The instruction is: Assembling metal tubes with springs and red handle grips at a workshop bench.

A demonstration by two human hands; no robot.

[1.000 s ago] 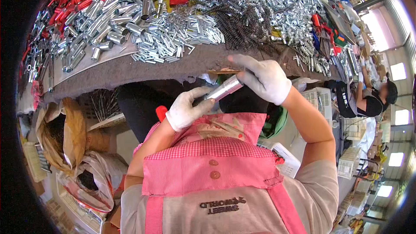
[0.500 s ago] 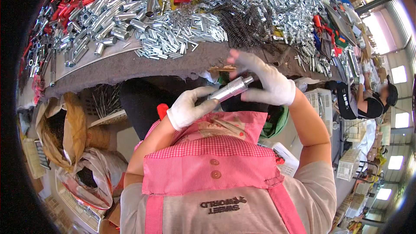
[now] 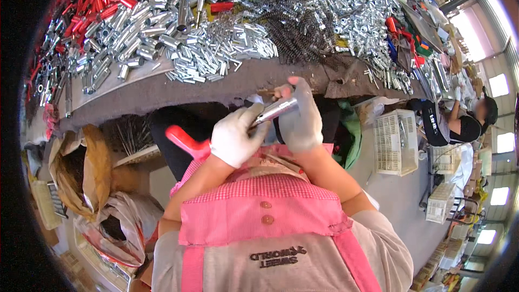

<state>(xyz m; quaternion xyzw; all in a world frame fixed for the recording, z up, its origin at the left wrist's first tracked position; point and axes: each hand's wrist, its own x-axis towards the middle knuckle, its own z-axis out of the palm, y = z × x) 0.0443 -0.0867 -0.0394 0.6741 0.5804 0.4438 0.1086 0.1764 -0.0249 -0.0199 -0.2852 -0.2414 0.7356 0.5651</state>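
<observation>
A shiny silver metal cylinder (image 3: 277, 109) lies slantwise between my hands, above my pink-checked apron. My left hand (image 3: 235, 136), in a white glove with bare fingertips, is closed round its lower left end. My right hand (image 3: 304, 121), gloved the same way and slightly blurred, is closed over its upper right end and hides that tip. Next to my left wrist a red handle-like object (image 3: 186, 141) sticks out; what it belongs to is hidden.
Across the bench, bare on its brown cloth edge (image 3: 178, 94), lie heaps of silver tubes (image 3: 130, 38), short pins (image 3: 211, 57), dark springs (image 3: 294, 35) and red sleeves (image 3: 97, 2). Open sacks (image 3: 89, 173) stand left; a white crate (image 3: 394, 143) and a person (image 3: 459, 121) are right.
My right hand has swung inward and closed over the cylinder's right end, which showed a narrow tip before. More of the red object and the white crate shows.
</observation>
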